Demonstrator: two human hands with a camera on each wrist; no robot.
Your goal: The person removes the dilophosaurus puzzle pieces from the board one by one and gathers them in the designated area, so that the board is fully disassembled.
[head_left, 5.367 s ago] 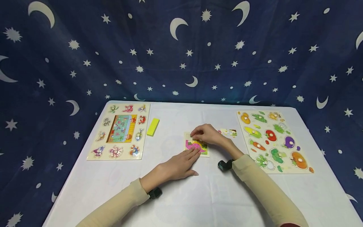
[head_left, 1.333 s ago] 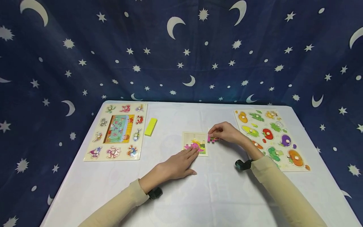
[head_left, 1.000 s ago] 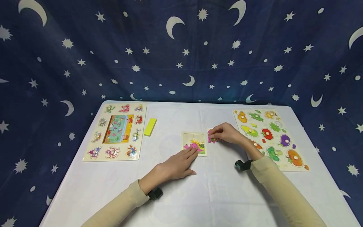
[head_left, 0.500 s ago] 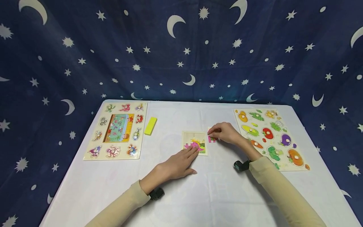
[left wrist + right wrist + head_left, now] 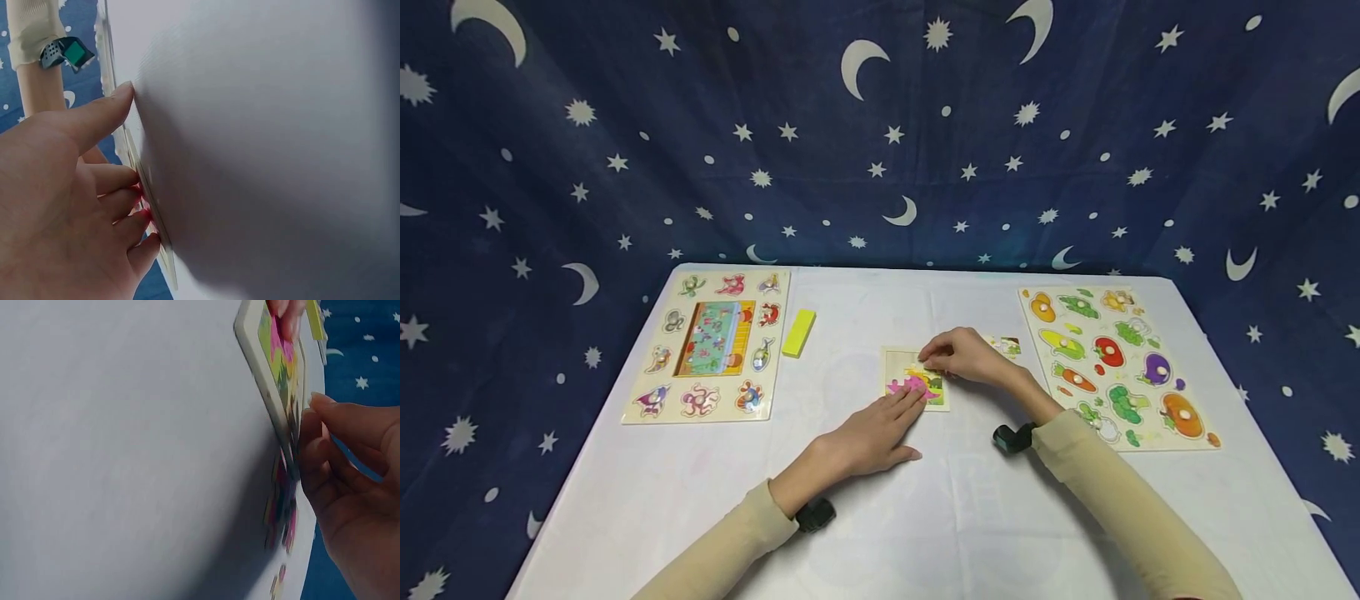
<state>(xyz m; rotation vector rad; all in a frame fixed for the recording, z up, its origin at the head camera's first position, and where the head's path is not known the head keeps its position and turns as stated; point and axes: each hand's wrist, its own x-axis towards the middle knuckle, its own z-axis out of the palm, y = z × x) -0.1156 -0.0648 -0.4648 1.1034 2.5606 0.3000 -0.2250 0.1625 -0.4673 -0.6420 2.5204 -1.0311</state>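
In the head view, at the centre of the frame, the small jigsaw tray (image 5: 915,379) lies flat on the white table (image 5: 880,517), and the step in hand looks to be seating a piece at the tray's upper right. To do it well, the left hand (image 5: 868,435) should go on pinning the tray's near edge with its straight, flat fingers while the right hand (image 5: 964,357) lowers the piece level, lines its tabs up with the pink part already laid, and presses down rather than sliding sideways. The right hand's fingertips are bent over that corner and seem to pinch a puzzle piece (image 5: 934,369), though the piece itself is mostly hidden. The tray is pale-rimmed, with a pink figure, yellow and green in its lower half and bare wood above. A few loose pieces (image 5: 1004,345) lie just right of the hand; a vegetable peg board (image 5: 1112,367) sits at the right of the frame, a sea-animal board (image 5: 715,343) and a yellow block (image 5: 798,333) at the left. In the left wrist view, the fingers (image 5: 112,187) lie extended against the tray's thin edge at the left of the frame. In the right wrist view, the tray (image 5: 262,375) shows at the upper right, rim pale and rounded, with the fingertips (image 5: 315,444) curled at its edge over a blurred, coloured piece.
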